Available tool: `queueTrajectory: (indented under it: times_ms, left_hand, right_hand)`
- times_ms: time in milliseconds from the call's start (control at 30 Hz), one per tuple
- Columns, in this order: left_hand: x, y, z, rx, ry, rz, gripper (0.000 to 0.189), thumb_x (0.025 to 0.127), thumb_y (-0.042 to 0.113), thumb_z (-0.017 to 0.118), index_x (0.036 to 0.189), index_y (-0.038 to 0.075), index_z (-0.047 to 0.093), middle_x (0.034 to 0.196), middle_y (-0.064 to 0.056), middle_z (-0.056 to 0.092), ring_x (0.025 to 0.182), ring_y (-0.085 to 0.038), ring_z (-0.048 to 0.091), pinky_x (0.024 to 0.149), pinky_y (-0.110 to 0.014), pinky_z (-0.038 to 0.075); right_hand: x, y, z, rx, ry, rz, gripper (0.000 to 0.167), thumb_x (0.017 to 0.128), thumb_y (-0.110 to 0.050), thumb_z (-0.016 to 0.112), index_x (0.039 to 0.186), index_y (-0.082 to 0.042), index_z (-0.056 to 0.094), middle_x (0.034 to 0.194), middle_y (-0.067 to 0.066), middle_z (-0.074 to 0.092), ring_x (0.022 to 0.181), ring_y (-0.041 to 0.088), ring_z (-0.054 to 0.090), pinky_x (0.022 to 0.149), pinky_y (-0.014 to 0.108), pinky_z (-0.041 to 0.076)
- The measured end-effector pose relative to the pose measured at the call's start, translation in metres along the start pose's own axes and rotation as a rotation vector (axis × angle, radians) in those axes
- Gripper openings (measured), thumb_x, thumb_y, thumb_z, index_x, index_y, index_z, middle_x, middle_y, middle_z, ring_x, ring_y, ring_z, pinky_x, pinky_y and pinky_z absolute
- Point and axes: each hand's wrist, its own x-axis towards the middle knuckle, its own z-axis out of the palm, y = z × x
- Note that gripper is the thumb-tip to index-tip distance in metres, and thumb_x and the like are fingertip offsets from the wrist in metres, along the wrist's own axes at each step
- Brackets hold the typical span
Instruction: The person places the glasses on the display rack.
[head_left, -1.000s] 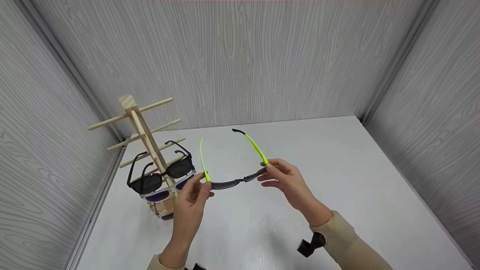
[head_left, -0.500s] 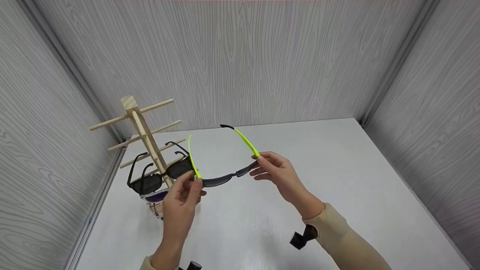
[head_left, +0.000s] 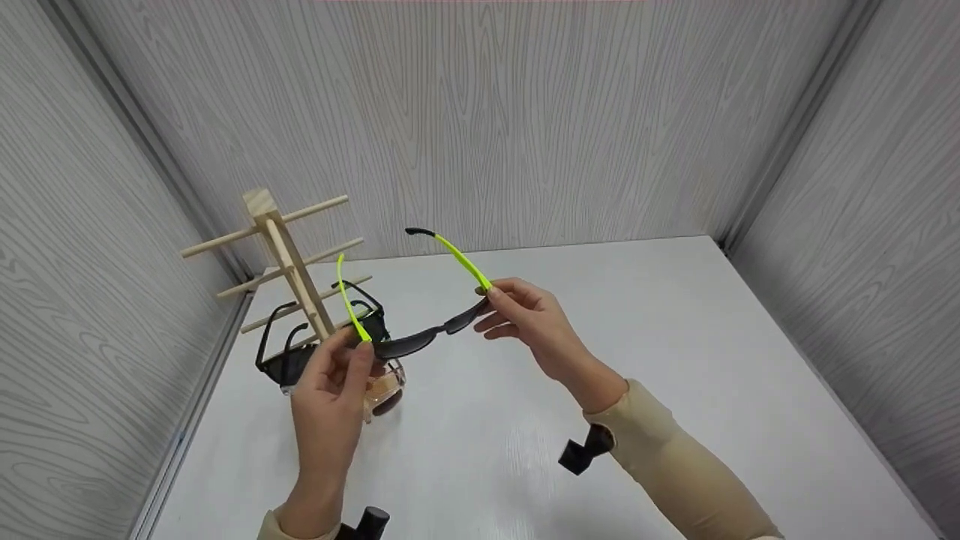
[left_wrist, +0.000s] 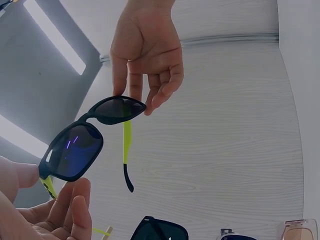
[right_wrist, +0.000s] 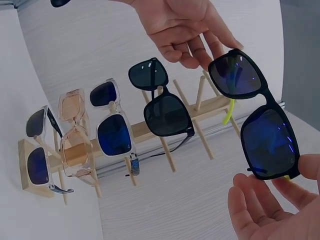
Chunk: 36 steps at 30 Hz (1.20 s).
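Observation:
Sunglasses with a black front and neon-yellow, black-tipped temples (head_left: 409, 345) are in the air, temples unfolded and pointing away. My left hand (head_left: 326, 397) pinches their left hinge corner between thumb and fingers, and my right hand (head_left: 536, 330) pinches the right one. Both dark bluish lenses face the camera in the right wrist view (right_wrist: 270, 142). Just behind my left hand stands a wooden eyewear rack (head_left: 298, 289) with crossing pegs. Black sunglasses (right_wrist: 169, 115) hang on it, partly hidden by my left hand in the head view.
Blue-lensed clear-framed sunglasses (right_wrist: 114, 135), a peach-tinted pair (right_wrist: 76, 145) and another dark-lensed pair (right_wrist: 37, 165) also sit on the rack. Its upper pegs (head_left: 322, 208) hold no glasses. A white tabletop (head_left: 675, 360) extends right, with wood-grain panels (head_left: 480, 120) around it.
Both hands have carried the yellow-templed sunglasses left and slightly upward, toward the rack. The left temple now overlaps the black sunglasses in the head view. The rack stays put.

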Motion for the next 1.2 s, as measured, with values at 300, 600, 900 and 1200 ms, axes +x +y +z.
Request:
queueTrajectory:
  times_ms: [300,600,900,1200]
  left_hand:
    - [0.006,0.008,-0.012,0.047,0.078,0.019,0.028,0.092,0.014,0.059,0.118,0.002,0.059,0.085,-0.009,0.063,0.074,-0.017,0.064,0.065,-0.02,0.051]
    - [0.009,0.012,-0.023,0.084,0.166,0.043,0.026,0.093,0.014,0.057,0.117,0.003,0.06,0.082,-0.011,0.063,0.072,-0.017,0.063,0.059,-0.018,0.049]
    - [0.015,0.01,-0.027,0.101,0.242,0.055,0.025,0.093,0.014,0.057,0.114,0.0,0.062,0.078,-0.013,0.06,0.069,-0.016,0.062,0.061,-0.019,0.051]
    - [0.025,0.009,-0.041,0.131,0.306,0.019,0.027,0.094,0.022,0.057,0.109,0.002,0.064,0.078,-0.01,0.061,0.071,-0.016,0.061,0.061,-0.019,0.048]
  right_hand:
    - [0.015,-0.002,0.017,-0.003,-0.031,0.013,0.022,0.094,-0.019,0.056,0.109,-0.003,0.061,0.096,0.015,0.065,0.083,0.03,0.066,0.078,0.042,0.052]
    - [0.034,-0.006,0.035,-0.024,-0.059,0.041,0.027,0.094,-0.022,0.056,0.111,-0.001,0.06,0.094,0.013,0.065,0.081,0.027,0.066,0.076,0.04,0.053]
    - [0.047,-0.005,0.047,-0.043,-0.066,0.06,0.026,0.095,-0.021,0.054,0.111,-0.001,0.06,0.091,0.011,0.066,0.078,0.024,0.067,0.072,0.037,0.053]
    - [0.058,-0.008,0.063,-0.097,-0.077,0.081,0.029,0.095,-0.023,0.055,0.112,-0.001,0.06,0.089,0.011,0.066,0.076,0.024,0.066,0.071,0.036,0.054]
